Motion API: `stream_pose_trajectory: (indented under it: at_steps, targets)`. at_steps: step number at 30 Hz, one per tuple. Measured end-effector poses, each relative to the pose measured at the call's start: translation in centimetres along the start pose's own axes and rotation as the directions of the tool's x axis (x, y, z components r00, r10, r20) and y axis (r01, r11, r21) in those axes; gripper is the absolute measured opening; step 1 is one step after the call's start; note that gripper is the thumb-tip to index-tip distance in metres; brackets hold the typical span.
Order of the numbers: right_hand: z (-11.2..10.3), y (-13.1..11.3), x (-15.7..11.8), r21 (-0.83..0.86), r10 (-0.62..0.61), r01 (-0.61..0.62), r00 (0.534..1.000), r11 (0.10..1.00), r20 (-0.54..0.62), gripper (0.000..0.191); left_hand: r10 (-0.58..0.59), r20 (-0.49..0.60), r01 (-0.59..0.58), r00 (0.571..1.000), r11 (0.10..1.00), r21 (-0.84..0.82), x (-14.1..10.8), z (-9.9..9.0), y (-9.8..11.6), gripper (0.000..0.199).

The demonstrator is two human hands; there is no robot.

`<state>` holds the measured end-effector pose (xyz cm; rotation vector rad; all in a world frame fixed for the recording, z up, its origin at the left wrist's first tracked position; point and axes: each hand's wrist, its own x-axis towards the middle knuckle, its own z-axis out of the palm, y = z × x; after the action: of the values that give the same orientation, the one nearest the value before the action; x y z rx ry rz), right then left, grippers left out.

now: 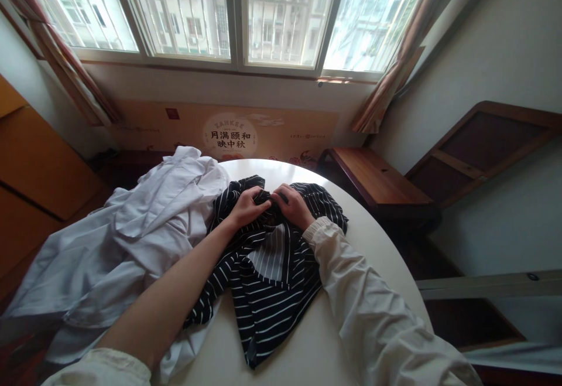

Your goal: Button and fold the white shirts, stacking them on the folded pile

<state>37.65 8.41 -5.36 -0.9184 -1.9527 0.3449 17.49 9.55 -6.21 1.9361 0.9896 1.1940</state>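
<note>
A black garment with white stripes, seemingly a shirt, lies bunched on a white round table. Its lighter grey inner side shows in the middle, and one pointed corner reaches toward me. My left hand is closed on the bunched cloth at the far part of the shirt. Close beside it, my right hand pinches the same dark fold. The fingertips of both hands nearly meet; exactly which part of the shirt they grip is hidden in the folds.
To the left, a large heap of white cloth covers the table's side and hangs over its edge. A wooden side table stands at the back right. Beyond are a printed banner, barred windows, curtains and an orange cabinet.
</note>
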Motion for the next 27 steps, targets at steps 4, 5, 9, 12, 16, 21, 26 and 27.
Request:
stream_pose_trajectory:
  at_steps: [4,5,9,12,16,21,26,27]
  targets:
    - [0.1,0.1,0.1,0.085,0.048,-0.049,0.999,0.995,0.015,0.031,0.017,0.017,-0.017,1.0,1.0,-0.019,0.0,-0.1,0.2,0.022]
    - [0.1,0.2,0.1,0.108,0.07,-0.072,0.997,0.992,0.023,0.033,0.024,0.022,-0.024,0.999,0.999,-0.023,0.0,-0.2,0.3,0.021]
    - [0.2,0.8,0.0,0.184,0.167,-0.18,0.983,0.966,0.081,0.038,0.032,0.037,-0.03,0.999,0.999,-0.04,0.0,-0.2,0.4,0.022]
    - [0.2,1.0,0.0,0.21,0.201,-0.219,0.974,0.953,0.106,0.04,0.008,0.041,-0.006,0.999,0.998,-0.056,0.0,-0.3,0.5,0.022]
    - [-0.1,0.9,0.1,0.233,0.214,-0.243,0.966,0.942,0.143,0.042,-0.027,0.043,0.03,0.999,0.998,-0.063,-0.1,-0.3,0.6,0.021]
    - [-0.5,0.7,0.1,0.289,0.246,-0.296,0.949,0.911,0.195,0.042,0.007,0.038,-0.005,0.999,0.998,-0.068,-0.1,-0.5,0.1,0.018]
    - [-0.4,0.7,0.1,0.335,0.237,-0.268,0.962,0.903,0.133,0.039,-0.004,0.025,0.005,1.0,0.997,-0.075,-0.1,-0.5,0.2,0.02]
    - [-0.3,0.7,0.1,0.343,0.23,-0.252,0.968,0.905,0.103,0.037,-0.019,0.028,0.021,0.999,0.996,-0.085,-0.1,-0.5,0.3,0.021]
